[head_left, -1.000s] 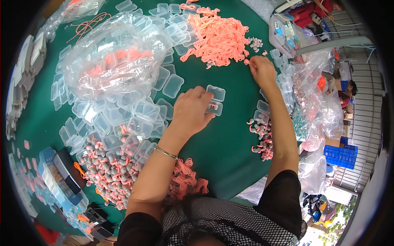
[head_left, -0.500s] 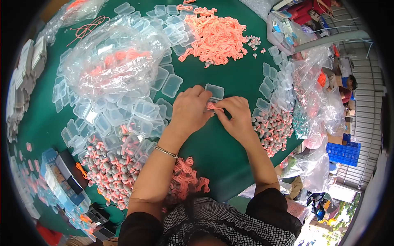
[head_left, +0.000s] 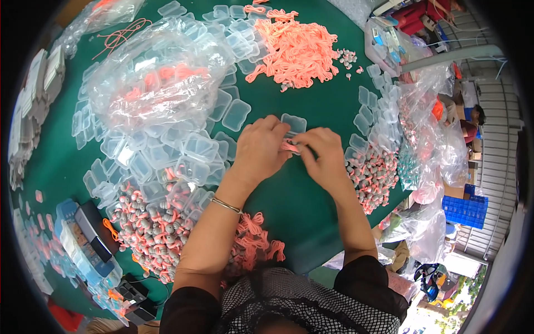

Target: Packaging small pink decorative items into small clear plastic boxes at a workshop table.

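A small clear plastic case with its lid raised (head_left: 293,123) is between my hands, over the green table. My left hand (head_left: 260,146) grips the case from the left, its fingers covering much of the near half. Inside the case lies a folded coral-pink cord bundle (head_left: 288,146). My right hand (head_left: 325,155) has thumb and forefinger at the bundle's right end, the fingertips closed on it. A small greyish bit shows by those fingertips, too small to name. Under my left forearm lie more coral cord bundles (head_left: 257,240).
Left of me are a heap of clear cases (head_left: 194,153), a clear bag (head_left: 161,83) and a pile of grey-and-pink pieces (head_left: 150,228) resembling earplugs. A large coral cord pile (head_left: 297,50) lies at the far side. More such pieces (head_left: 372,175) sit right of my hand.
My right thumb has drawn back slightly from the cord bundle, and the forefinger has shifted over the case. My left hand keeps its hold. The whole view has shifted a little.
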{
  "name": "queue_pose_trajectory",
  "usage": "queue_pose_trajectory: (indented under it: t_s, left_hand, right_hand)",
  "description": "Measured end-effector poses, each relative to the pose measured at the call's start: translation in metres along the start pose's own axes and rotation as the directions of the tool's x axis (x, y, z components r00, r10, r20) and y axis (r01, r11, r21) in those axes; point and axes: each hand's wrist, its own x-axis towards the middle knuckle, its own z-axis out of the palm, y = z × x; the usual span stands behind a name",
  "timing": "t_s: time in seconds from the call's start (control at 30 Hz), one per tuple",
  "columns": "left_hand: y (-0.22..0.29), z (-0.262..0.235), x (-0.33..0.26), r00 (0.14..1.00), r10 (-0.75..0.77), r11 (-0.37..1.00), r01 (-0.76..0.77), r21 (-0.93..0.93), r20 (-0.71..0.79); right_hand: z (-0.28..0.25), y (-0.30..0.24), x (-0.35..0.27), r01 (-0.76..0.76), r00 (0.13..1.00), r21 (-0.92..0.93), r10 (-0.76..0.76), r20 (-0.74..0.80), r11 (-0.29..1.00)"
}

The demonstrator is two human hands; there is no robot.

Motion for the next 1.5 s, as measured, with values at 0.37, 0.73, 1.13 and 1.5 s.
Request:
queue_pose_trajectory:
  t_s: [0.37, 0.73, 1.13, 1.5]
  left_hand:
    - [0.008, -0.004, 0.001, 0.998, -0.067, 0.995, 0.066, -0.075, -0.021]
    - [-0.002, 0.001, 0.0, 0.999, 0.039, 0.999, -0.039, -0.026, -0.019]
    - [0.004, -0.002, 0.001, 1.0, 0.006, 1.0, -0.006, -0.013, -0.022]
    - [0.001, 0.001, 0.002, 0.987, 0.091, 0.996, -0.092, -0.002, -0.134]
  right_hand:
    - [0.003, 0.023, 0.012, -0.164, 0.983, 0.135, 0.174, -0.063, 0.977]
    - [0.0, 0.012, -0.013, 0.063, 0.997, 0.181, -0.055, -0.049, 0.981]
    - [0.012, 0.018, -0.012, 0.084, 0.986, 0.075, -0.072, -0.151, 0.994]
    - [0.02, 0.026, -0.008, 0.039, 0.992, 0.196, -0.013, -0.128, 0.98]
